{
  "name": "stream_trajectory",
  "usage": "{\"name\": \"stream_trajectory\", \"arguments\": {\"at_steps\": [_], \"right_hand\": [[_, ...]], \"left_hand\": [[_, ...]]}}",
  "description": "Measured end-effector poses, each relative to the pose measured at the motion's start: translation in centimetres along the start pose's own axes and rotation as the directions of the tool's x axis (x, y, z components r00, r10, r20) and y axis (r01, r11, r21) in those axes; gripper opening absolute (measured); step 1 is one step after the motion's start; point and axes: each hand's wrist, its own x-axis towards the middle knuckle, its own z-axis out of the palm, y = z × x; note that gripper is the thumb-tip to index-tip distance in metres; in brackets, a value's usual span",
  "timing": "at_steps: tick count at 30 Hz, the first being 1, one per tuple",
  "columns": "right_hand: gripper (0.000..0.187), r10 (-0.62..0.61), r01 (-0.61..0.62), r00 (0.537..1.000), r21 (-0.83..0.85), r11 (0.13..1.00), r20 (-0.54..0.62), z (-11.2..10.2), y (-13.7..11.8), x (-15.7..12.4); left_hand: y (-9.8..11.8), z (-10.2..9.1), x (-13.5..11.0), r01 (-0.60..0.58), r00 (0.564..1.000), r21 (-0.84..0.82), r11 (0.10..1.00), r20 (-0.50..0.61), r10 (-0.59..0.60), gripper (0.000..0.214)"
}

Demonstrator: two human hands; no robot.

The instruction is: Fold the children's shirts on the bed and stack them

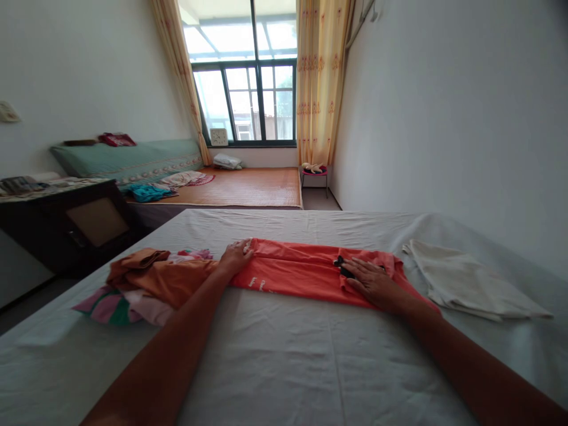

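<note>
I record a bed (284, 355) under a white sheet filling the near field, its surface creased. Beyond it a window (252, 100) closes the far wall, with a woven mat (248, 186) laid on a low platform below it. A dark cabinet (66, 228) stands left of the bed.

On the sheet, an orange-red garment (293, 273) lies folded into a long band running across the bed, roughly midway up it. A folded white cloth (465, 281) sits near its right end, apart from it. A pile of clothes (146, 281), brown-orange over pink and green, touches its left end.

The hands are well apart, one at each end of the band. The left hand (237, 255) rests on the left end with fingers curled; I cannot tell whether it pinches the fabric. The right hand (370, 281) lies flat, palm down, fingers spread, pressing the right end beside a small black mark.

A small clock (219, 136) stands on the sill.
</note>
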Motion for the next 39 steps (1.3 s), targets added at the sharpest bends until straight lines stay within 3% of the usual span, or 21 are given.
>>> {"name": "stream_trajectory", "arguments": {"at_steps": [4,7,10,15,19,23,26,28,33,39], "right_hand": [[0.054,-0.028,0.028,0.999,-0.012,1.0,-0.031,0.3,0.1,0.0],[0.054,-0.044,0.043,0.998,-0.019,0.999,-0.051,0.5,0.2,0.0],[0.052,-0.042,0.04,0.997,-0.029,0.999,-0.065,0.7,0.4,0.1],[0.052,-0.055,0.052,0.995,-0.039,0.998,-0.078,0.8,0.4,0.1],[0.051,-0.05,0.046,0.995,-0.051,0.998,-0.083,0.7,0.4,0.0],[0.049,-0.071,0.067,0.993,-0.049,0.997,-0.097,0.3,0.0,-0.2],[0.047,-0.125,0.12,0.987,-0.052,0.991,-0.104,-0.2,-0.9,-0.3],[0.046,-0.137,0.131,0.984,-0.056,0.99,-0.115,-0.5,-1.5,-0.2],[0.045,-0.077,0.082,0.973,0.013,0.997,-0.216,-1.3,-0.4,0.2],[0.044,0.183,-0.1,0.884,0.209,0.973,-0.43,-2.6,2.7,0.0]], "left_hand": [[1.0,-1.3,-0.4,0.193,0.973,0.119,0.974,0.102,-0.205,0.052],[1.1,-2.2,-0.6,0.249,0.942,0.171,0.953,0.185,-0.279,0.054],[1.0,-2.5,-0.5,0.192,0.949,0.153,0.969,0.223,-0.223,0.048],[1.4,-1.4,-0.5,0.134,0.983,0.104,0.986,0.109,-0.145,0.041],[1.8,-0.9,-0.4,0.134,0.986,-0.029,0.99,0.099,-0.131,0.037],[1.3,-2.3,-0.1,0.049,0.998,-0.16,0.986,-0.033,-0.055,0.042],[0.4,-3.8,0.1,0.053,0.989,-0.174,0.983,-0.13,-0.076,0.049],[-0.3,-4.2,0.1,0.086,0.989,-0.15,0.985,-0.103,-0.102,0.052],[-1.6,-3.6,0.0,0.076,0.991,-0.05,0.996,0.116,-0.07,0.058],[0.0,-5.1,0.2,0.016,0.993,-0.008,1.0,0.114,-0.015,0.049]]}}
